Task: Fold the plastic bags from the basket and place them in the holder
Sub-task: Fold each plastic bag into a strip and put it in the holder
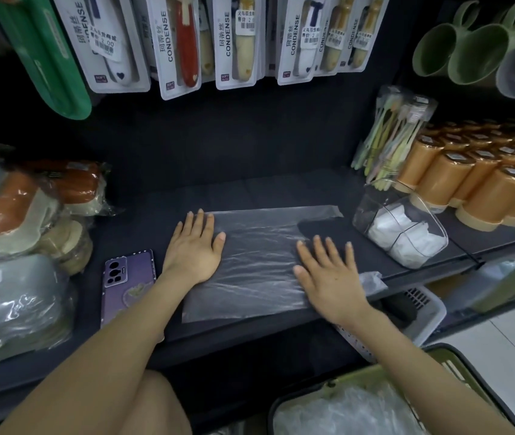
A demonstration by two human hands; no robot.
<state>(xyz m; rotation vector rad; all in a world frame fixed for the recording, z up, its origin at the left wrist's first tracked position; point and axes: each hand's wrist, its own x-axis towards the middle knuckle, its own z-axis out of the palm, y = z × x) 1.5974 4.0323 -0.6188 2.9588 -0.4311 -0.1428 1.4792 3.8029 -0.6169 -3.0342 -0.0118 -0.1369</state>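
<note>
A dark shelf [250, 196] carries the work, and below its front edge at the lower right stands a green basket [360, 373] with crumpled clear bags inside. One clear plastic bag [259, 262] lies spread flat on the shelf, its handles pointing right. A transparent holder [403, 227] with white folded bags in it stands just beside the bag's right end. The left hand [195, 249] presses flat, fingers straight, on the bag's left edge; the right hand [328, 274], fingers spread, presses on its right part. A purple phone [127, 277] lies left of the left wrist.
</note>
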